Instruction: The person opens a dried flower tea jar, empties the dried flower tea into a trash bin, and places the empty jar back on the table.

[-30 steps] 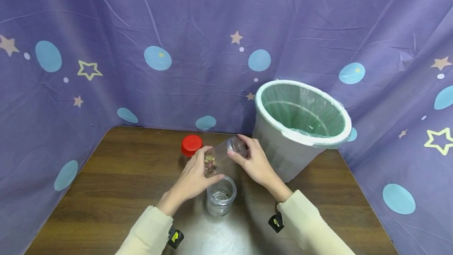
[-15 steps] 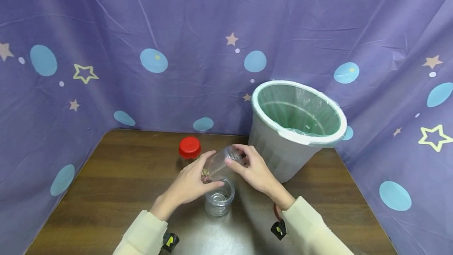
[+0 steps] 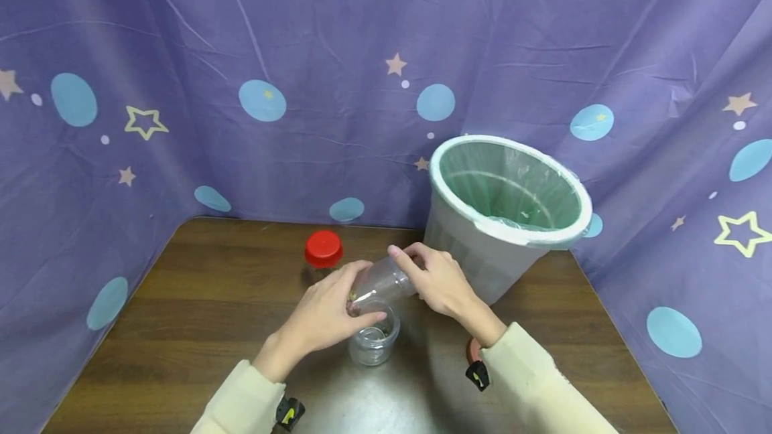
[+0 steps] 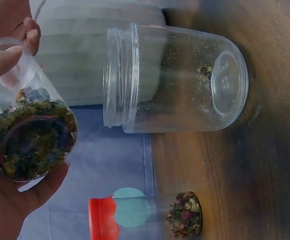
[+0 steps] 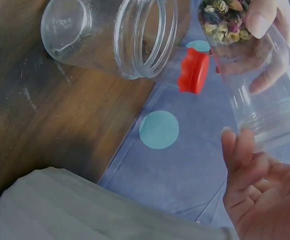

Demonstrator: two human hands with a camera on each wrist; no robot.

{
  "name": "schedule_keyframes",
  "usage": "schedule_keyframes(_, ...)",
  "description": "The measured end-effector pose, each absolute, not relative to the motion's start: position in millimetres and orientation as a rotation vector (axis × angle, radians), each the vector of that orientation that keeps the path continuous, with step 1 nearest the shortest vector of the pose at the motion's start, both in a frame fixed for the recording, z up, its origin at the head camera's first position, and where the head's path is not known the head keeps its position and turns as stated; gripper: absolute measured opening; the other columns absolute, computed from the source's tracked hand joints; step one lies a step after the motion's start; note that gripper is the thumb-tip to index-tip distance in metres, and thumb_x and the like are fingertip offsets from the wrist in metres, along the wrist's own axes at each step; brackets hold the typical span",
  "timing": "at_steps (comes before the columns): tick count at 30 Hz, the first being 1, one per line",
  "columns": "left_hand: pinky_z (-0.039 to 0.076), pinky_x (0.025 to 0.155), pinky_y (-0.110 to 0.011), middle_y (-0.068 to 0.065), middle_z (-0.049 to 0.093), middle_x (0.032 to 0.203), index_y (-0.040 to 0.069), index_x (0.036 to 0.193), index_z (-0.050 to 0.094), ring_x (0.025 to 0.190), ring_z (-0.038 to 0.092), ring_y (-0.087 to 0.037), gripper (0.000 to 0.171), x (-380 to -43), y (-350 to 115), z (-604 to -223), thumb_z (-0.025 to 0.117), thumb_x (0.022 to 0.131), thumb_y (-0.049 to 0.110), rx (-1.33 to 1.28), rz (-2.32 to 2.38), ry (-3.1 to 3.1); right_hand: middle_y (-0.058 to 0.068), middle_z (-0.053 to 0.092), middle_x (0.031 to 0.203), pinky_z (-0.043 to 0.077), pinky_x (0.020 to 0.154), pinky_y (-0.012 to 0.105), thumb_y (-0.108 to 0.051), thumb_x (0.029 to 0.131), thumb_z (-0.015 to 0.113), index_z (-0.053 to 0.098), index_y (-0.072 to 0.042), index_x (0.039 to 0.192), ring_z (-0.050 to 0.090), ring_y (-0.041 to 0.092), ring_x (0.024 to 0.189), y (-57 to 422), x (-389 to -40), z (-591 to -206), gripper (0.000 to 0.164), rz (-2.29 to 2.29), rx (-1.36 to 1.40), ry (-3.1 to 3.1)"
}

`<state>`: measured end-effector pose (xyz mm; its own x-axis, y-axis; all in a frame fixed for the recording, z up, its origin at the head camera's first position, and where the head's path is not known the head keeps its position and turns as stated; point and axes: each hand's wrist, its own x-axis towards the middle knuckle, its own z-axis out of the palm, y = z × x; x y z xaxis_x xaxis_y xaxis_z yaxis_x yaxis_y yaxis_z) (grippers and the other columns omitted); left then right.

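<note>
My left hand [image 3: 322, 310] grips the bottom end of a clear plastic jar [image 3: 380, 281] held tilted in the air. Dried flowers [image 4: 32, 135] lie at that end, inside the jar. At the jar's mouth end my right hand [image 3: 437, 280] holds the neck, with fingertips right at the rim in the right wrist view. Below them a second clear jar [image 4: 179, 80] stands upright and lidless, with only some crumbs near its base. Behind my left hand stands a red-lidded jar [image 3: 324, 250], which shows dried flowers low inside in the left wrist view.
A large white bin [image 3: 476, 253] with a green-tinted liner stands on the wooden table [image 3: 199, 300] at the back right. Partly hidden by my right sleeve is a reddish-brown round thing [image 3: 473, 349]. A purple curtain [image 3: 338, 86] hangs behind the table.
The held jar has come down closer to the open jar, and its mouth end has dipped nearer to level. My right thumb has shifted to the jar's upper edge.
</note>
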<state>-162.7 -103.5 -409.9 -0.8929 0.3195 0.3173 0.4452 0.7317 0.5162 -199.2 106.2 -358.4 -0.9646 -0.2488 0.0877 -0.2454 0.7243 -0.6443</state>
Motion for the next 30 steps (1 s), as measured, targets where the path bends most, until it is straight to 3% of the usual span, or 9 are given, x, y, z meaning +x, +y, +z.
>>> schedule_keyframes(3,0.054,0.08,-0.037,0.0,0.065,0.124,0.015,0.139,0.048,0.095,0.064,-0.013,0.079,-161,-101,-410,0.079,0.076,0.052,-0.64,-0.817,-2.704,-0.005,0.063,0.071,0.045,0.06,0.028,-0.063,0.094,0.049,0.068,-0.018,0.1,0.057,0.011,0.06,104,-196,-359,0.05,-1.036,-0.411,2.94)
schedule_keyframes(16,0.056,0.068,-0.038,-0.004,0.07,0.113,0.014,0.132,0.053,0.09,0.069,-0.021,0.084,-157,-88,-409,0.077,0.069,0.064,-0.56,-0.626,-2.611,-0.003,0.061,0.068,0.044,0.058,0.028,-0.052,0.097,0.046,0.067,-0.017,0.09,0.056,0.013,0.065,99,-194,-361,0.041,-1.052,-0.363,3.01)
schedule_keyframes(20,0.054,0.06,-0.036,-0.004,0.07,0.103,0.014,0.126,0.056,0.081,0.069,-0.021,0.078,-156,-88,-411,0.078,0.069,0.062,-0.537,-0.603,-2.556,-0.003,0.065,0.072,0.045,0.061,0.029,-0.056,0.098,0.045,0.068,-0.017,0.091,0.059,0.014,0.068,98,-195,-359,0.046,-0.998,-0.356,2.981)
schedule_keyframes(25,0.054,0.061,-0.034,-0.002,0.071,0.103,0.016,0.124,0.056,0.08,0.069,-0.018,0.074,-156,-90,-415,0.079,0.069,0.059,-0.524,-0.667,-2.526,-0.002,0.062,0.069,0.043,0.058,0.03,-0.063,0.096,0.041,0.066,-0.015,0.087,0.057,0.014,0.064,97,-196,-357,0.054,-0.889,-0.359,2.952)
schedule_keyframes(30,0.053,0.063,-0.03,0.001,0.07,0.099,0.015,0.124,0.057,0.08,0.067,-0.013,0.071,-156,-91,-418,0.079,0.07,0.057,-0.549,-0.727,-2.505,-0.002,0.056,0.061,0.04,0.05,0.028,-0.056,0.095,0.046,0.06,-0.016,0.075,0.052,0.013,0.056,94,-194,-360,0.047,-0.958,-0.416,3.023)
